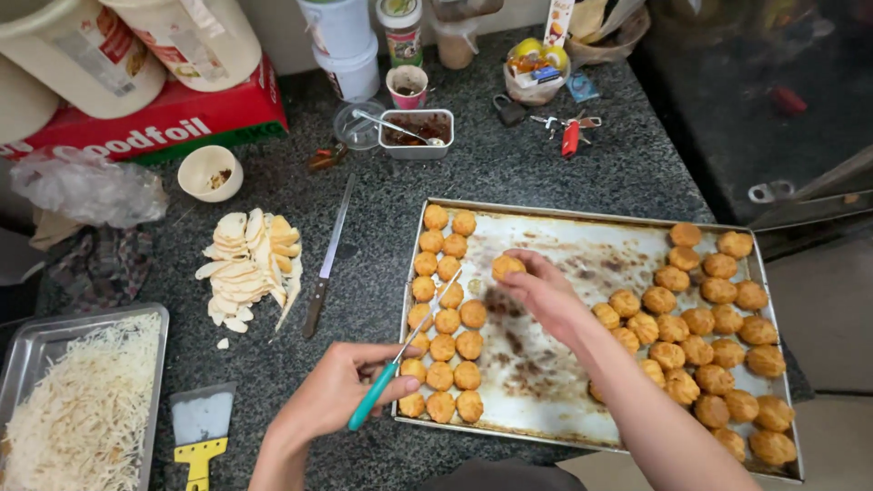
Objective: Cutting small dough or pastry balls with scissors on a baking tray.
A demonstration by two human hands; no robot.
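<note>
The pastry puff point(507, 266) in my right hand point(546, 295) is golden orange, the same shade as the rows of puffs point(446, 347) and the heap of puffs point(718, 336) on my baking tray point(546, 382), whose pale silver metal is blotched with dark brown burnt stains. The small knife point(393, 368) in my left hand point(341, 391) has a teal handle and a thin silvery blade. My countertop point(364, 264) is dark grey granite, speckled with light flecks. The sliced pieces point(247, 264) on it are cream with yellowish edges. The shredded cheese point(86, 400) is off-white in its grey steel tray point(27, 341). My scraper point(202, 432) has a yellow handle. The foil box point(155, 123) is red with white lettering.
</note>
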